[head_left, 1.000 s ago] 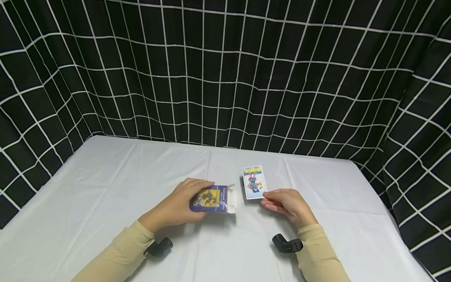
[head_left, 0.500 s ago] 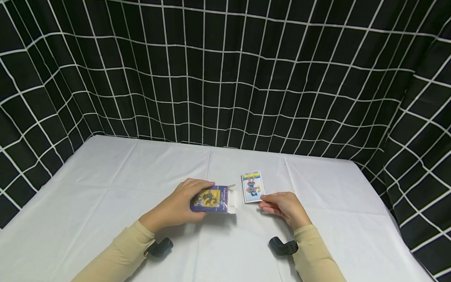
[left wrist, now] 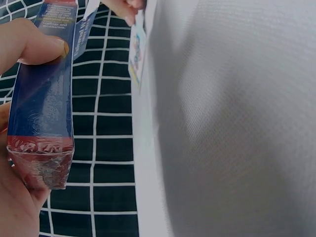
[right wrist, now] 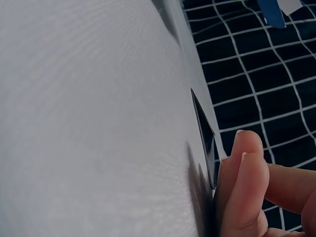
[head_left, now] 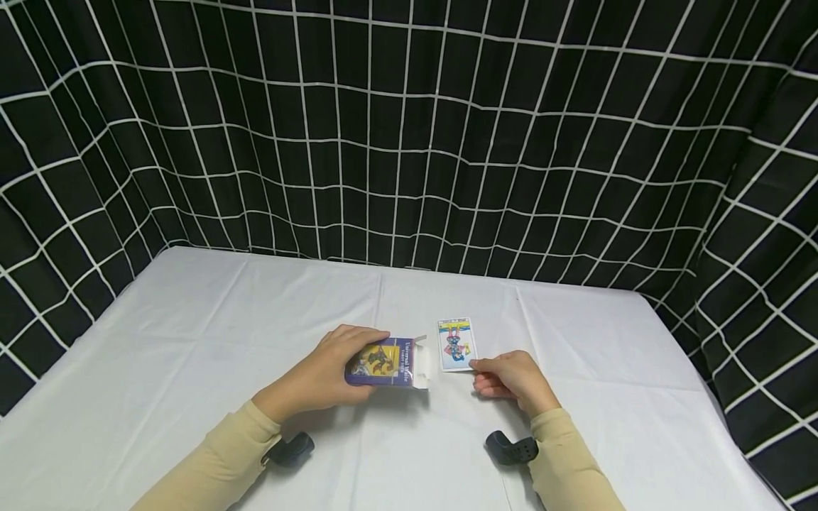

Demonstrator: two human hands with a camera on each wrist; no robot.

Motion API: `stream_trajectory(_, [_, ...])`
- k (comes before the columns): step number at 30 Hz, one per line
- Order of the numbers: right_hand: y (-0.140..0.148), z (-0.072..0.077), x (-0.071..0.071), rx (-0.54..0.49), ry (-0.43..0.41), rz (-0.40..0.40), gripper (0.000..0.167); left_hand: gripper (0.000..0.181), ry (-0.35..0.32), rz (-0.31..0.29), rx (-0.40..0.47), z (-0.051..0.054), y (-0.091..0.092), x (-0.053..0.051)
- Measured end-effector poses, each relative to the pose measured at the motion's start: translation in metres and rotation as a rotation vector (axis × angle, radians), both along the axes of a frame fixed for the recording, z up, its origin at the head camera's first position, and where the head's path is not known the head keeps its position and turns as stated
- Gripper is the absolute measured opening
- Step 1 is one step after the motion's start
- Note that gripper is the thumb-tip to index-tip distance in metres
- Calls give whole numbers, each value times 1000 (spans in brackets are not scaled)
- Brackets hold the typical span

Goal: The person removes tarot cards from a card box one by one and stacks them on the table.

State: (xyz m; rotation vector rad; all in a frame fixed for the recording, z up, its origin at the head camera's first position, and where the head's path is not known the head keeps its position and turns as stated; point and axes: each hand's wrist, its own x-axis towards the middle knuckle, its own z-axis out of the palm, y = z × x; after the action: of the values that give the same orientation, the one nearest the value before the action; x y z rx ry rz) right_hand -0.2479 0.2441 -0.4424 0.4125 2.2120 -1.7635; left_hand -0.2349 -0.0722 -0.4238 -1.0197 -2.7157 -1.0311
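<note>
My left hand (head_left: 329, 369) grips a purple-blue card box (head_left: 386, 362) with thumb and fingers on its long sides; the box's open flaps point right. In the left wrist view the thumb presses the blue side of the box (left wrist: 44, 98). Right of the box, a picture card (head_left: 456, 344) lies at or just above the cloth. My right hand (head_left: 514, 380) pinches its lower right corner. The right wrist view shows the fingers (right wrist: 244, 187) of that hand at the dark, thin card edge. Whether more cards are beneath cannot be told.
A white cloth (head_left: 255, 312) covers the table. Black curtains with a white grid (head_left: 409, 142) stand behind it and at both sides. A dark strap-like device sits at each wrist, beside the beige sleeves.
My right hand has moved slightly toward me and left, and the card has come down and nearer with it. The dark gap beneath the card no longer shows. My left hand and the box stay nearly still.
</note>
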Motion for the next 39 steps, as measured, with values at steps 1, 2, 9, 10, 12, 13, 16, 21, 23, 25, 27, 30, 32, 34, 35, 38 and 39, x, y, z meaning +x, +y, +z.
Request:
stream_trajectory(1, [0,0,0,2,1,4,14,79,-5,1,2,0,0,0])
stream_trajectory(2, [0,0,0,6,0,5,14,78,-9,2,2,0,0,0])
stream_trajectory(9, [-1,0,-1,34,-3,39,15,79,-21,7,9,2,-1,1])
stream_trajectory(10, [-1,0,-1,38,-4,43,15,79,-17,6,9,2,-1,1])
stream_trajectory(12, [-2,0,-1,44,-7,50,15,79,-13,5,11,2,0,1])
stream_trajectory(13, [-2,0,-1,47,-8,59,15,79,-12,5,11,2,0,1])
stream_trajectory(16, [-2,0,-1,59,-11,60,14,79,-7,2,10,3,0,2])
stream_trajectory(21, [-3,1,-1,80,-6,63,13,79,-15,8,11,3,0,2])
stream_trajectory(23, [-4,1,-1,89,-2,62,14,79,-16,10,12,3,0,2])
stream_trajectory(25, [-4,1,-1,102,-1,62,14,79,-19,11,14,4,0,2])
stream_trajectory(27, [-4,0,-2,118,0,63,14,79,-13,10,12,4,0,2])
stream_trajectory(30, [-4,-1,-3,142,2,66,15,79,-10,10,14,4,0,2])
stream_trajectory(32, [-5,-2,-3,161,6,66,16,78,-5,10,13,4,0,2])
stream_trajectory(34, [-6,-2,-4,177,12,65,17,78,-7,9,16,4,0,2])
stream_trajectory(35, [-6,-2,-4,185,13,62,17,78,1,9,14,3,0,2])
stream_trajectory(38, [-7,-3,-3,203,15,55,16,78,0,9,21,3,0,2])
stream_trajectory(39, [-8,-3,-3,205,13,53,16,78,5,9,21,3,0,2])
